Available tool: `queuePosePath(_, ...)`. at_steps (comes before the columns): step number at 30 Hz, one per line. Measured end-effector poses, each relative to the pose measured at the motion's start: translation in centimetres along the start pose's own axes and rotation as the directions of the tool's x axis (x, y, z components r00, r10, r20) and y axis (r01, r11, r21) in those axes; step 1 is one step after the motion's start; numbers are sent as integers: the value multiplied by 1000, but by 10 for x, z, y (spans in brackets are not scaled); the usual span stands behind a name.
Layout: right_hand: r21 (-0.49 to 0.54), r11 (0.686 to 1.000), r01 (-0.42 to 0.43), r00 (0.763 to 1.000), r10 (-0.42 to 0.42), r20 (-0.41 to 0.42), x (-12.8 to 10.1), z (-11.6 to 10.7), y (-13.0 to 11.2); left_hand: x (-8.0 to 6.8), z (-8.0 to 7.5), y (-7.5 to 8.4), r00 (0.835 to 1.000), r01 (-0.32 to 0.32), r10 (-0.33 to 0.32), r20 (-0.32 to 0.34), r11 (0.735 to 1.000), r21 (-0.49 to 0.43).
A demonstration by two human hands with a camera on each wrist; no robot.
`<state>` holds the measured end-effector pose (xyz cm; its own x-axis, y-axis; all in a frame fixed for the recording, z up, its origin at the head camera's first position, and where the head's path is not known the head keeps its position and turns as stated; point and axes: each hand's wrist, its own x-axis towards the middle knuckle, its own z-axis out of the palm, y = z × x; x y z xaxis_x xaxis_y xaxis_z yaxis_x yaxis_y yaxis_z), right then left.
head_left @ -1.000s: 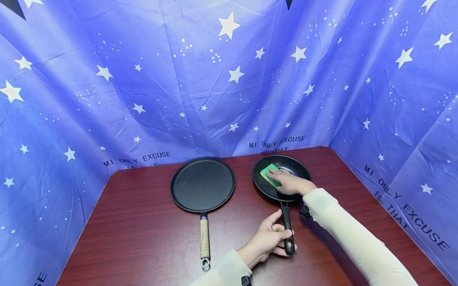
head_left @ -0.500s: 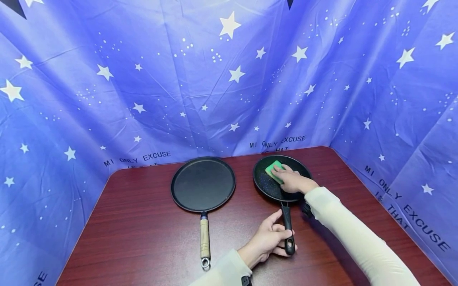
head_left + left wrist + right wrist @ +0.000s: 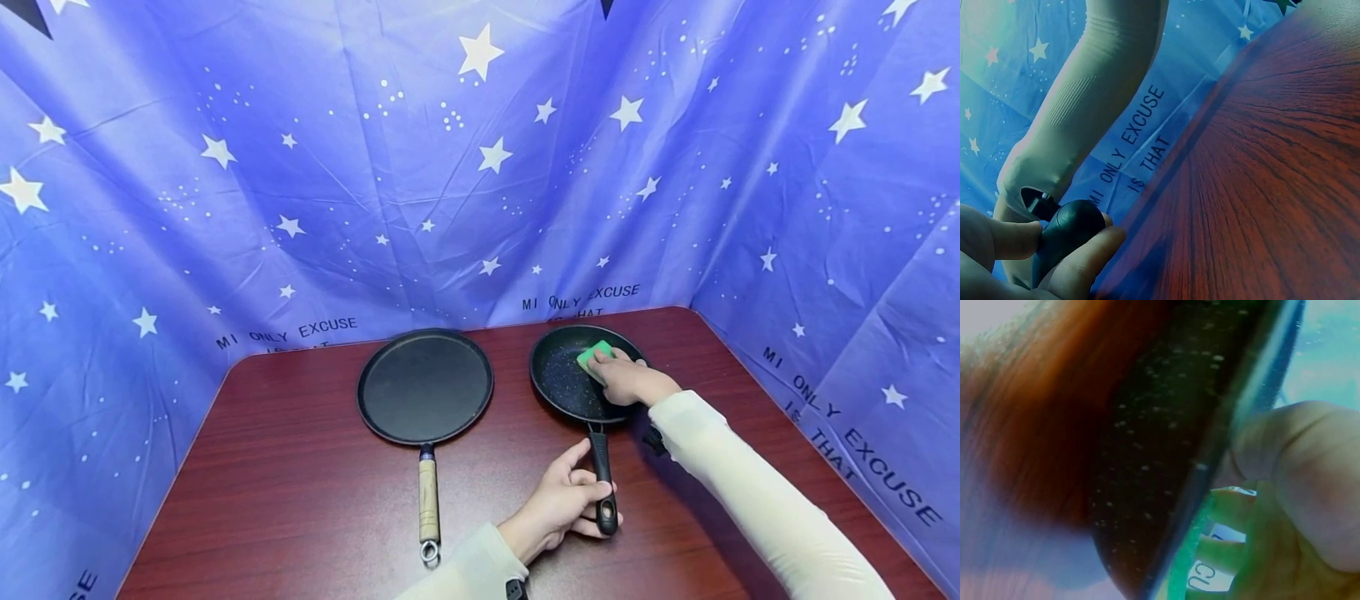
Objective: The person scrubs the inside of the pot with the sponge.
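Note:
A black speckled frying pan [image 3: 564, 379] sits on the dark red table [image 3: 300, 467] at the right. My right hand [image 3: 626, 379] presses a green sponge [image 3: 594, 355] against the pan's inside, near its far right rim. In the right wrist view the speckled pan [image 3: 1166, 444] fills the middle and my fingers [image 3: 1297, 469] hold the green sponge [image 3: 1235, 562]. My left hand [image 3: 566, 500] grips the pan's black handle [image 3: 603, 483] near its end. The left wrist view shows my thumb and fingers [image 3: 1079, 262] round the handle's end [image 3: 1069, 234].
A flat black griddle pan [image 3: 424, 386] with a wooden handle [image 3: 428, 500] lies left of the frying pan. Blue star-print cloth [image 3: 450, 167] walls the table at the back and both sides. My right sleeve [image 3: 757, 500] crosses the table's right part.
My right hand has slid the green sponge from the pan's left side across to its far right rim. The left hand has kept its hold on the handle.

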<state>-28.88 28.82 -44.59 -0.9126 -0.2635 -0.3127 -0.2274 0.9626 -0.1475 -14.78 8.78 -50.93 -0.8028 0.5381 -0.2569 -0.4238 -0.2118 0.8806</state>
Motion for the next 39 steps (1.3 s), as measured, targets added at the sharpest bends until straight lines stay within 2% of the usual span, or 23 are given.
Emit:
queuePosePath(11, -31, 997, -76, 993, 79, 90, -11, -10, -9, 0, -1, -1, 1000, 5, -5, 2, 1000, -6)
queuePosePath(18, 2, 997, -71, 990, 71, 121, -26, -17, -19, -1, -1, 1, 1000, 3, -3, 4, 1000, 5)
queuePosePath(23, 55, 998, -40, 992, 33, 125, -35, -18, -24, -1, 0, 1, 1000, 2, -2, 1, 1000, 3)
queuePosePath(28, 94, 995, 28, 993, -38, 108, -41, -17, -26, 0, 0, 1, 1000, 0, 0, 0, 1000, 8)
queuePosePath(35, 93, 983, 159, 984, -165, 67, -46, -12, -38, -1, 0, 0, 1000, 6, -6, 3, 1000, 11)
queuePosePath(39, 98, 980, 172, 982, -179, 62, -48, -10, -43, -1, 0, 0, 1000, 3, -3, 7, 1000, 10)
